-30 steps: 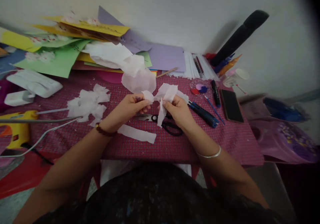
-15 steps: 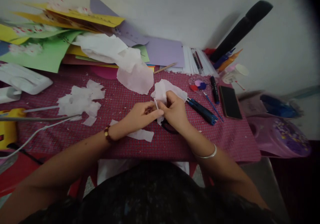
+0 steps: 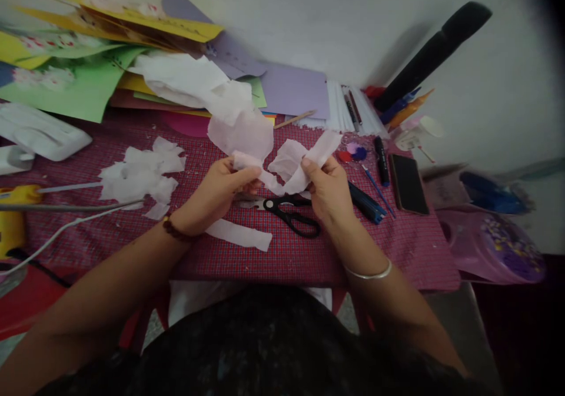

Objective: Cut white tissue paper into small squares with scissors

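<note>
A strip of thin white tissue paper sags between my two hands above the table. My left hand pinches one end of it, with fingers closed. The other part is pinched by my right hand, and a flap of the strip sticks up beyond those fingers. Below the strip lie black-handled scissors, their blades pointing left and partly hidden by my left hand. Another cut strip of white paper rests on the tablecloth nearer to me. A loose white piece lies behind the held strip.
Torn white paper pieces lie at left, by a yellow glue gun and its cable. Coloured paper sheets are piled at the back. To the right are a blue-black tool, a marker and a phone.
My hands have moved apart, my left hand leftward and my right hand rightward, spreading the paper strip between them. The scissors beneath now show.
</note>
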Demonstrator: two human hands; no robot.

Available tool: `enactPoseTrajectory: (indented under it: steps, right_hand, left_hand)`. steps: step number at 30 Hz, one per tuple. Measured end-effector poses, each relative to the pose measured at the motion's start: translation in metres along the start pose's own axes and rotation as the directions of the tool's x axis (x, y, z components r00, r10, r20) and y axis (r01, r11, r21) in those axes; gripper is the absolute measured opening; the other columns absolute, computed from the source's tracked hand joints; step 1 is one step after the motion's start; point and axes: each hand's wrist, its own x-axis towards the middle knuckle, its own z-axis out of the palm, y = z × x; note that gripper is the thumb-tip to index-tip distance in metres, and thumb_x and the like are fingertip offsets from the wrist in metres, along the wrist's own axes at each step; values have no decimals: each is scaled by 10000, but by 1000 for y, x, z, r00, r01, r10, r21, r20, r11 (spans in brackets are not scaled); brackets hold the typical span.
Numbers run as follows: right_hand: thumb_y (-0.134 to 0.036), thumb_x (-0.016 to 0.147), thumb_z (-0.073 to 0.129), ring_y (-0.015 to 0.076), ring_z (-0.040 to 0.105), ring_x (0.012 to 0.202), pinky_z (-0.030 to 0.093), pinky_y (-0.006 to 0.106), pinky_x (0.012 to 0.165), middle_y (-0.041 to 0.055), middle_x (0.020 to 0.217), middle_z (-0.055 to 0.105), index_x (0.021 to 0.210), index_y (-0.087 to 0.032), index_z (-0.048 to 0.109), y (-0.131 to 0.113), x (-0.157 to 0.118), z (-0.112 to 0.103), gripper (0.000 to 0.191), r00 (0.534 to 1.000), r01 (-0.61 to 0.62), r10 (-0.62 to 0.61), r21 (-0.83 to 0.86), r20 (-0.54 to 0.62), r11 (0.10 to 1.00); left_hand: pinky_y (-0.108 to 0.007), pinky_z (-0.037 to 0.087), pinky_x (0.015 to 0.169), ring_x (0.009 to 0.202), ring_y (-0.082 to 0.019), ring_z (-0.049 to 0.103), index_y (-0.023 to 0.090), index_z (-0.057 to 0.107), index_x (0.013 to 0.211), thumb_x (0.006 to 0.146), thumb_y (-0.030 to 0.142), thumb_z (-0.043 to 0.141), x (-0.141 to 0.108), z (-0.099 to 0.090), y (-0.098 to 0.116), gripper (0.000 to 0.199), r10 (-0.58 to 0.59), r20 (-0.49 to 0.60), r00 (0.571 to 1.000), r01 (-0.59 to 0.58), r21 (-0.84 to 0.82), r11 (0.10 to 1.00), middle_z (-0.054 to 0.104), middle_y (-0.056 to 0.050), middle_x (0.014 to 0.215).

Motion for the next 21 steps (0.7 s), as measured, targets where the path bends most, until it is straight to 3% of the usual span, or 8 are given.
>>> enactPoseTrajectory:
  steps: [3,6,10,14,18,21]
  right_hand:
    - [-318,735,694,153,637,728,553,309,674,-10,826,678,866,-243,609,-4,6,-6,173,998,-24,25,19,-49,1000]
    - [-318,720,710,151,628,718,540,309,662,-16,799,660,854,-242,608,-7,8,-10,185,999,-42,43,35,-28,998]
    - [-317,720,722,147,616,725,516,310,666,-11,813,659,888,-229,622,-7,0,-7,215,974,-86,98,-69,205,994]
    - [-271,781,660,135,564,716,483,295,667,-16,786,621,857,-211,603,2,-22,7,113,843,2,175,-328,509,945]
    - [-229,834,622,146,570,737,475,301,694,6,830,638,970,-189,638,1,-41,18,142,757,274,139,-503,639,820]
    - [-257,875,634,185,625,900,492,337,817,70,1038,688,1152,-179,635,-11,-48,13,287,645,489,76,-487,761,724]
  left_hand:
    - [-225,469,609,568,-74,541,188,611,661,637,148,742,6,-7,4,140,112,-92,990,-122,-118,985,606,46,627]
    - [-241,457,632,613,-87,551,212,584,654,643,118,723,9,-9,11,168,166,-99,981,-179,-145,973,593,51,634]
    - [-282,438,636,734,-146,599,246,590,723,676,166,730,9,-13,22,168,172,-97,980,-183,-111,977,589,47,627]
    - [-295,396,627,720,-147,569,239,553,660,754,195,693,9,-22,31,174,162,-162,973,-165,-3,986,550,41,586]
    - [-276,371,583,569,-89,467,222,569,664,785,144,646,12,-25,31,163,178,-179,968,-181,2,984,533,50,630]
    - [-244,373,560,541,-65,434,195,572,636,762,110,659,15,-23,26,174,160,-135,978,-171,-76,982,531,47,629]
